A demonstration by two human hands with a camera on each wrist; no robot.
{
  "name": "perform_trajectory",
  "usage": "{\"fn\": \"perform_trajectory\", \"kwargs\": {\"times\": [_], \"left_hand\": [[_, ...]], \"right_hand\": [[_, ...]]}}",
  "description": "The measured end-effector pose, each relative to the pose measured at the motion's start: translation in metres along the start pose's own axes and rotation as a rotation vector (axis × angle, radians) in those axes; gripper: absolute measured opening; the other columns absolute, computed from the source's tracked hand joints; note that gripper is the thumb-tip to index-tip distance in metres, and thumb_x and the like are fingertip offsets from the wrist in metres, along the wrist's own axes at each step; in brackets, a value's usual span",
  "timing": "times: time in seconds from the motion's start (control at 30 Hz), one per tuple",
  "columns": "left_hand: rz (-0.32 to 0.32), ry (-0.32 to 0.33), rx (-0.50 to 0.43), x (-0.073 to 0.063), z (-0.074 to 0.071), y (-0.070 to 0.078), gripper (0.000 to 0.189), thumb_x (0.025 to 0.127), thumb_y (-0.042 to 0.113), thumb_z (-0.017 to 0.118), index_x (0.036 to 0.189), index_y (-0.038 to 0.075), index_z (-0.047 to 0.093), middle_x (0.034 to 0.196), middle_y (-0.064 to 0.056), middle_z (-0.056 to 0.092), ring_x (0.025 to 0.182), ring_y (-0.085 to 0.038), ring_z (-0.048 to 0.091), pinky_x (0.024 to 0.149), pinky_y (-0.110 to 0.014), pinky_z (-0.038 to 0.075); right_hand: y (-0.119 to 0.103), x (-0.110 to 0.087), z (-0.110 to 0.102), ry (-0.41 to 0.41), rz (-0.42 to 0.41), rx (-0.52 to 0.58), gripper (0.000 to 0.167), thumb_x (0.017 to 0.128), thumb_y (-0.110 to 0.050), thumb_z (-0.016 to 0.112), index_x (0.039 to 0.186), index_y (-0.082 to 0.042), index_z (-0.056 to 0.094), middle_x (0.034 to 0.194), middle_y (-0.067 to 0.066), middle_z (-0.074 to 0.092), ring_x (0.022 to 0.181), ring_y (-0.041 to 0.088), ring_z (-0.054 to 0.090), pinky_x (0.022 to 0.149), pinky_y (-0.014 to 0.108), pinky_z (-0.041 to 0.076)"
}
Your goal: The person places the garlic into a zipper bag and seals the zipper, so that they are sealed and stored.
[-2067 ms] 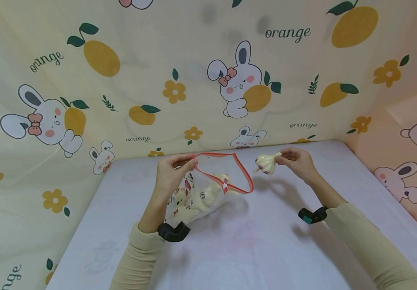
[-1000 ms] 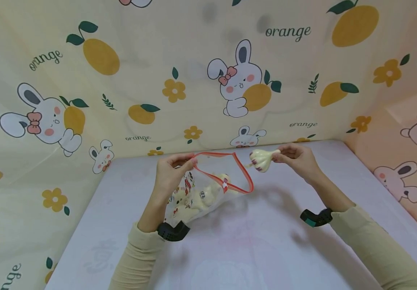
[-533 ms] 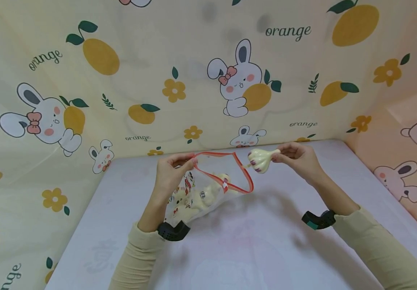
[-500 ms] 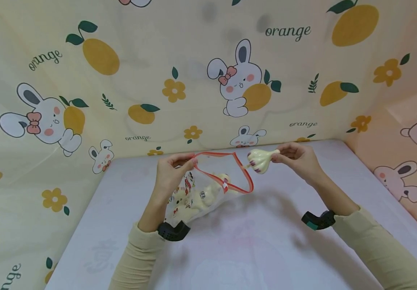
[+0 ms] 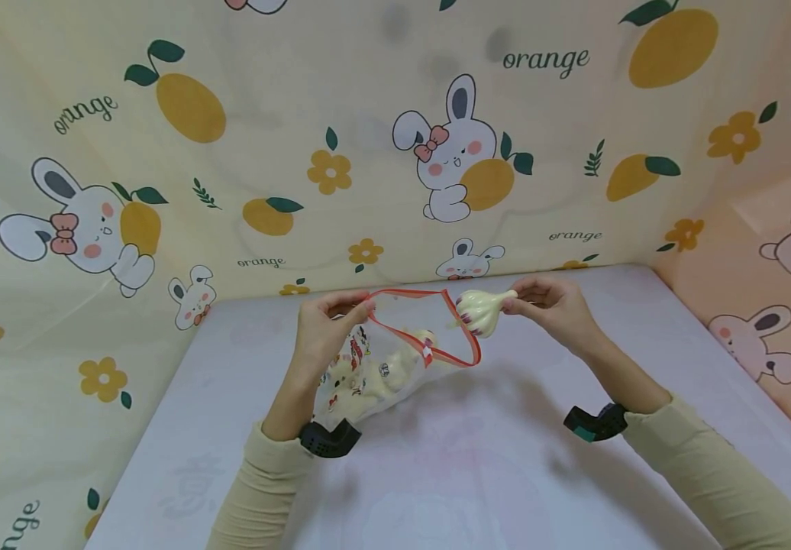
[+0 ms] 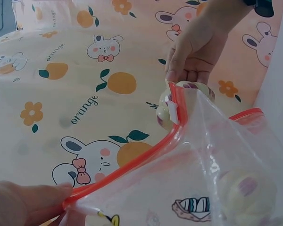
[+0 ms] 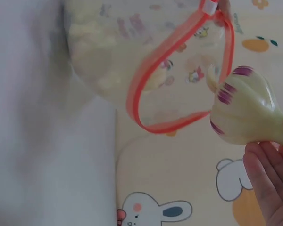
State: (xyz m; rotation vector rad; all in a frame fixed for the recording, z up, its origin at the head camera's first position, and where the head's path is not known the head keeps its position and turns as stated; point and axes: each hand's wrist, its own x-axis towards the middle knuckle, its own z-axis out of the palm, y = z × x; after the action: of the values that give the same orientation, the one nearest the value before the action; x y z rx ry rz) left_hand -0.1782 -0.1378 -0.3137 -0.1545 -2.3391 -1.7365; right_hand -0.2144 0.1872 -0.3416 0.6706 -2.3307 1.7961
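Observation:
My left hand [image 5: 327, 328] pinches the red-edged rim of a clear zip bag [image 5: 395, 386], keeping its mouth spread toward the right. Inside the bag, several cream garlic bulbs show through the printed plastic, one of them a pale garlic bulb [image 6: 245, 195] with a purple patch. Between thumb and fingers, my right hand [image 5: 553, 309] holds another garlic bulb [image 5: 481, 312] by its stem, its round purple-streaked end facing the bag. That bulb overlaps the right side of the red rim [image 7: 146, 80] in the head view.
The bag lies over a white table [image 5: 395, 489]. Behind the table rises a cream cloth backdrop [image 5: 368, 114] with rabbits and oranges, and a pinkish panel [image 5: 780, 267] stands at the right. Each wrist wears a black band, such as the right band [image 5: 595, 422].
My right hand has brought the garlic bulb leftward, from beside the bag to its red mouth. The left hand and the bag have stayed in place.

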Motion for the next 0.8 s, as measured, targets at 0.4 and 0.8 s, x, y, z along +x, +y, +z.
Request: {"fn": "perform_trajectory", "kwargs": {"times": [0.4, 0.8], "left_hand": [[0.005, -0.001, -0.009, -0.001, 0.0, 0.002, 0.022, 0.086, 0.01, 0.071, 0.105, -0.001, 0.073, 0.095, -0.024, 0.074, 0.067, 0.004, 0.064, 0.069, -0.014, 0.053], [0.001, -0.005, -0.009, -0.001, 0.0, 0.001, 0.023, 0.086, 0.01, 0.071, 0.106, -0.001, 0.072, 0.097, -0.024, 0.074, 0.067, 0.004, 0.064, 0.071, -0.014, 0.054]], "right_hand": [[0.001, 0.004, 0.022, 0.003, -0.038, -0.048, 0.021, 0.084, -0.001, 0.071, 0.098, 0.012, 0.062, 0.082, -0.027, 0.065, 0.073, -0.006, 0.067, 0.072, 0.013, 0.055], [0.004, 0.007, 0.045, 0.021, -0.095, -0.072, 0.019, 0.082, 0.0, 0.073, 0.096, 0.009, 0.065, 0.086, -0.009, 0.07, 0.078, -0.009, 0.063, 0.07, 0.013, 0.055]]}}
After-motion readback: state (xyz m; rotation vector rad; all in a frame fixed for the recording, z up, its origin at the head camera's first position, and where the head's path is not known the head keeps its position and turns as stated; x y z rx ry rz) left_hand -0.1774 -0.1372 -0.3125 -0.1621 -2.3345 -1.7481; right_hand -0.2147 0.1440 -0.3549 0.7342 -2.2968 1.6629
